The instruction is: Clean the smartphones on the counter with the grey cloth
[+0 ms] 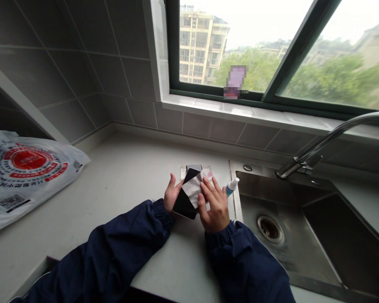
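Note:
My left hand (172, 193) grips a black smartphone (182, 205) by its edge, tilting it above the white countertop (113, 185). My right hand (213, 206) presses a pale cleaning cloth (192, 187) onto the phone's glossy face, and the cloth covers the middle of it. Just right of my fingers, a small spray bottle (232, 186) with a white cap and blue body lies on the counter. Behind the phone is a flat white item (183, 171), partly hidden, whose kind I cannot tell.
A white printed plastic bag (25, 168) lies at the counter's left. On the right is a stainless steel sink (271, 189) with a drain, and a curved faucet (331, 141) rises over it. Tiled wall and a window sill (208, 105) run behind.

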